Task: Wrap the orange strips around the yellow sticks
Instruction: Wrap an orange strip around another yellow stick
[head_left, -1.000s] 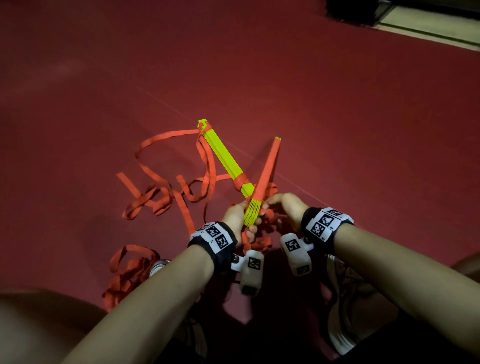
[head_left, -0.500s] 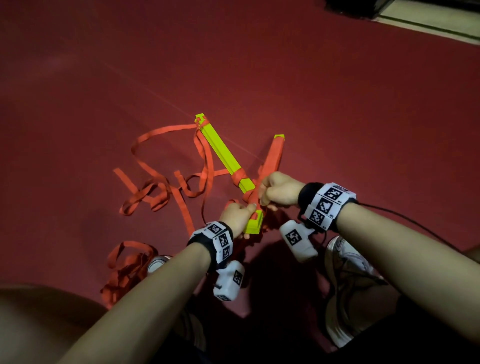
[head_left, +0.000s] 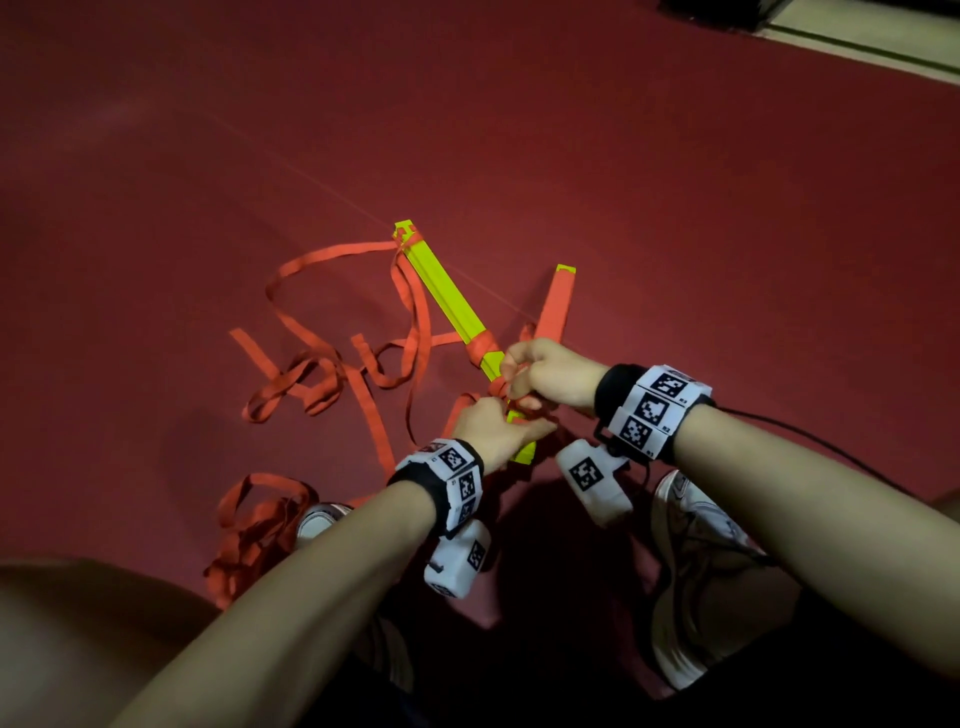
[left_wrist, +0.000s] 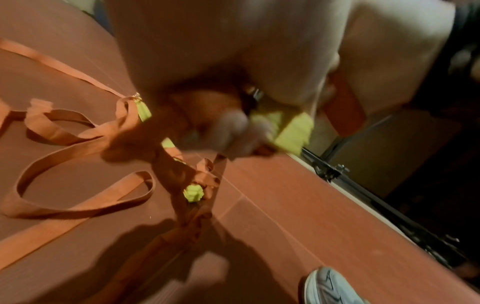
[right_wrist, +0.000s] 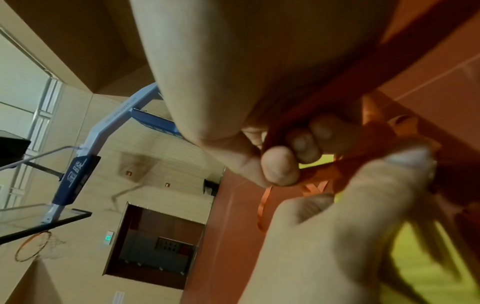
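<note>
Red court flooring (head_left: 675, 208) underfoot; nearest, the left hand (head_left: 488, 428) grips the near end of the yellow stick bundle (head_left: 447, 291), fingers curled round it. Just beyond and touching it, the right hand (head_left: 545, 374) pinches an orange strip (right_wrist: 324, 170) between thumb and curled fingers against the bundle. Farther out the bundle slants away across the floor, loose orange strips (head_left: 322, 374) lying beside it.
</note>
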